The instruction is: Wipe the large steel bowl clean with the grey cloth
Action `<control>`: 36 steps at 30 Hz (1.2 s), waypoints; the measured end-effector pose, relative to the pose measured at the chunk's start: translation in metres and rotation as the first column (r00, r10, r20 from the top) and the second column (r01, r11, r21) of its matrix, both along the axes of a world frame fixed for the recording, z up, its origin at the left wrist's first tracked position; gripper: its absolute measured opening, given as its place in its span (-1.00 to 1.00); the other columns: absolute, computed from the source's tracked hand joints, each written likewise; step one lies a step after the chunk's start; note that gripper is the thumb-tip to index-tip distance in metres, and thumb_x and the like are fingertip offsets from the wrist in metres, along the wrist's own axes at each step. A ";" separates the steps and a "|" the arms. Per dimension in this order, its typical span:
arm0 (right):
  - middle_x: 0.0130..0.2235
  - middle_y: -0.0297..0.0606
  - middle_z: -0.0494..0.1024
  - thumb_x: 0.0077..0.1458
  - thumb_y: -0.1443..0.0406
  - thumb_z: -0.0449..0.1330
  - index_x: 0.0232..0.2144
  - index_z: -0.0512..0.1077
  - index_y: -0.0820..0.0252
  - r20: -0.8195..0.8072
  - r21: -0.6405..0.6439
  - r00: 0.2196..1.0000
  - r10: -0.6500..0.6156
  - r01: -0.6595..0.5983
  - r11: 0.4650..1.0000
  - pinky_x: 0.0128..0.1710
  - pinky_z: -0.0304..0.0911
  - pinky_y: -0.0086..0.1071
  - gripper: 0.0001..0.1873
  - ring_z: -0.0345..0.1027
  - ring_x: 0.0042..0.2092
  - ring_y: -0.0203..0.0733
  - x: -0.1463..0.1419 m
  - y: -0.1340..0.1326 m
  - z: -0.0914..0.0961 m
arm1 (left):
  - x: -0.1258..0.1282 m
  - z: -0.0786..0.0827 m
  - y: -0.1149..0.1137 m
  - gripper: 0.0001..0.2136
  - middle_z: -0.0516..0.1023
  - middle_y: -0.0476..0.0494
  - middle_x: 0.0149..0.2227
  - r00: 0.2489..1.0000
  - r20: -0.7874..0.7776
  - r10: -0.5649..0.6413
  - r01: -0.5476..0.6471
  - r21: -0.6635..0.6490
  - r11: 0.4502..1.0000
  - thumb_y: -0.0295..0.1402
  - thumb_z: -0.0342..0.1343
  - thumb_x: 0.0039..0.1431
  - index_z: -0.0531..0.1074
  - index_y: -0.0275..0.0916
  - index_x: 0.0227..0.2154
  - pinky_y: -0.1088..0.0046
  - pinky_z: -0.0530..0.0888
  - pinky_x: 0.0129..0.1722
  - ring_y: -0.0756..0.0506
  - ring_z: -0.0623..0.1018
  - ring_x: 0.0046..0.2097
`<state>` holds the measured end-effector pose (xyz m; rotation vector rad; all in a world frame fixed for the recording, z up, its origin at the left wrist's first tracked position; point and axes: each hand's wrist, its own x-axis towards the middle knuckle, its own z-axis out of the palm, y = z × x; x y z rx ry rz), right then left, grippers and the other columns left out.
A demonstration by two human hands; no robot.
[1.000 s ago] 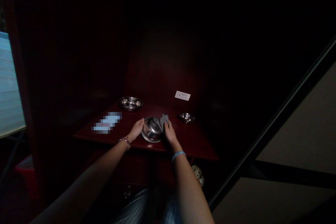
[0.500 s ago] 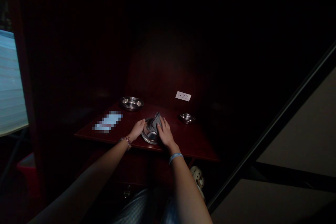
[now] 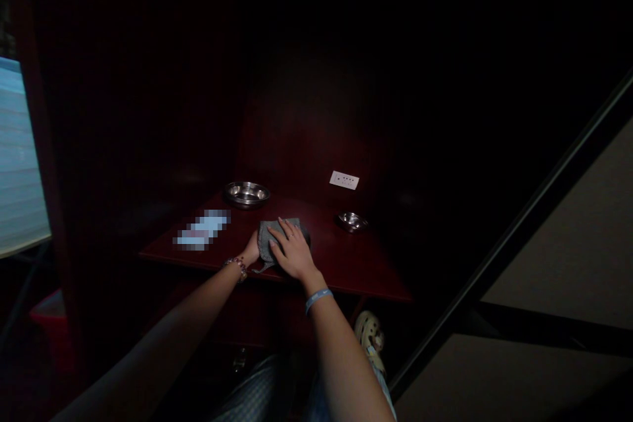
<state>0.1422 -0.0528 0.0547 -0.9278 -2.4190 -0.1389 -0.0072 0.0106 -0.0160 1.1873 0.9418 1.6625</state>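
A grey cloth (image 3: 267,252) with a thin tail or loop at its lower left lies spread over a round stainless steel dish (image 3: 307,235), hiding nearly all of it. My right hand (image 3: 293,252) presses on the cloth from above, its fingers stretched across the fabric and holding it against the metal. At the left side, my left hand (image 3: 252,248) grips the dish by its edge; the fingers are partly covered by the cloth. Both hands are close together near the table's front edge.
On the dark red table (image 3: 341,264) stand a steel bowl (image 3: 247,194) at the back left and a small steel dish (image 3: 352,221) at the right. A blurred, pale flat item (image 3: 202,229) lies at left. A socket plate (image 3: 345,180) is on the back wall.
The cloth was bunched upright under my right hand and now lies flat over the dish. My right hand has moved left across it. My left hand has shifted slightly left.
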 end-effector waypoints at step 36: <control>0.11 -0.13 0.39 0.04 -0.07 0.16 0.21 0.17 0.07 -0.309 -0.444 0.905 -0.292 0.134 0.886 0.10 0.15 -0.15 -0.25 0.29 0.11 0.00 0.051 0.017 -0.001 | 0.001 0.008 -0.002 -0.52 0.57 -0.19 -0.39 0.971 -0.213 0.107 -0.113 -0.013 0.994 0.12 -0.02 0.02 0.44 -0.28 -0.46 0.37 0.37 -0.22 -0.15 0.51 -0.28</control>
